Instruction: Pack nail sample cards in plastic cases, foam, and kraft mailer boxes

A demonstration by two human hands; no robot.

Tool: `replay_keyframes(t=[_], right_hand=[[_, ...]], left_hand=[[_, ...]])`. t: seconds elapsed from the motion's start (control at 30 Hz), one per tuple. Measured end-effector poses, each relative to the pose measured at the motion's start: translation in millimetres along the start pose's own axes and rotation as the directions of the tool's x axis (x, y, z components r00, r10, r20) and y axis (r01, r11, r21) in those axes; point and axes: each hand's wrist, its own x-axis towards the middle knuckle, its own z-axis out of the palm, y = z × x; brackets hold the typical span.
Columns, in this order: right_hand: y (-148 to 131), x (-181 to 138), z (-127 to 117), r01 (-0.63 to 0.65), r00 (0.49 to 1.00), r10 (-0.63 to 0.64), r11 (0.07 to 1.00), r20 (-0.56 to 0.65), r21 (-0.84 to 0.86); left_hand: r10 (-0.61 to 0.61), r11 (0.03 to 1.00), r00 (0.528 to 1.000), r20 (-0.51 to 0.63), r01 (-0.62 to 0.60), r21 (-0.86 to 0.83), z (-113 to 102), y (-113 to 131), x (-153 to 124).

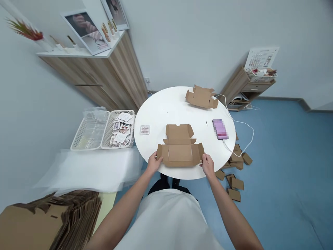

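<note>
A person is standing at the six o'clock edge of a round white desk (156,104), and a flat brown cardboard blank (180,152) is lying before them, between the desk's centre and that near edge, with its long panel at six o'clock and its broad lid panel pointing to twelve. The left hand (154,162) is pinching the blank's side flap at eight o'clock, thumb and fingers nearly together; the right hand (207,164) is closing its curled fingers and thumb on the opposite flap at four o'clock. The cardboard is looking light and dry, probably stiff across its flat panels but yielding along the creases, and it is unlikely to be slipping much from bare fingers; the narrow tabs at the waist are seeming the easiest parts to bend or tear. The outer edges of the side flaps are offering sound holds, as is the long panel's near edge. A second blank (201,96) is resting at one o'clock on the desk, its flaps partly raised. The fingers beneath the flaps are hiding from view, so how firmly each hand is gripping is hard to tell. The screen of a purple phone (220,129) at three o'clock is appearing pixelated, and a cardboard stack (28,225) at the picture's seven o'clock is running out of frame.
</note>
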Motion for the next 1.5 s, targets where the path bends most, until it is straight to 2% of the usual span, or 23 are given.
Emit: replay_keyframes(t=[0.2,0.4,0.57,0.67,0.73,0.83,0.9,0.97,1.03,1.1,1.2,1.33,1.5], right_hand=[[6.6,-6.4,3.7,0.000,0.999,0.001,1.000,-0.032,0.008],[-0.1,-8.0,10.8,-0.110,0.989,0.116,0.992,-0.089,0.067],[0.3,-5.0,15.6,-0.156,0.978,0.157,0.988,-0.136,0.022],[2.5,-3.4,16.3,-0.167,0.971,0.153,0.984,-0.181,-0.066],[2.8,-1.0,15.4,-0.160,0.969,0.125,0.975,-0.215,-0.154],[-1.1,9.2,12.2,-0.114,0.970,0.047,0.953,-0.237,-0.279],[-7.5,22.8,10.0,-0.066,0.977,-0.007,0.940,-0.214,-0.333],[-16.8,41.8,9.1,-0.011,0.986,-0.050,0.935,-0.161,-0.354],[-27.2,63.9,10.4,0.049,0.993,-0.083,0.937,-0.085,-0.345],[-36.4,86.1,13.4,0.093,0.995,-0.096,0.942,0.008,-0.321],[-43.6,113.9,19.4,0.102,0.992,-0.076,0.948,0.097,-0.301],[-40.8,136.8,26.0,0.117,0.981,-0.067,0.952,0.180,-0.282],[-29.0,151.6,26.9,0.139,0.974,-0.082,0.954,0.213,-0.266]], left_hand=[[0.006,0.999,0.998,0.069,-0.009,0.035,2.5,-7.5,21.5],[0.011,1.000,0.991,0.130,-0.014,0.022,1.0,-9.5,35.2],[0.002,0.998,0.991,0.135,-0.011,0.069,2.2,-12.0,46.9],[-0.008,0.991,0.991,0.134,-0.010,0.135,0.1,-11.2,48.6],[0.043,0.971,0.995,0.089,-0.062,0.232,-1.8,-7.7,45.6],[0.240,0.879,0.971,0.017,-0.224,0.421,-1.9,2.9,35.9],[0.371,0.777,0.927,0.062,-0.346,0.526,1.2,12.3,27.2],[0.446,0.666,0.873,0.197,-0.471,0.579,6.8,21.3,18.3],[0.461,0.562,0.816,0.350,-0.573,0.596,14.2,27.3,10.5],[0.437,0.485,0.782,0.444,-0.621,0.616,22.1,29.3,4.9],[0.393,0.434,0.795,0.462,-0.603,0.669,32.7,26.2,1.1],[0.354,0.431,0.838,0.415,-0.540,0.723,43.2,19.5,0.9],[0.350,0.436,0.850,0.394,-0.521,0.734,53.0,15.6,-1.5]])
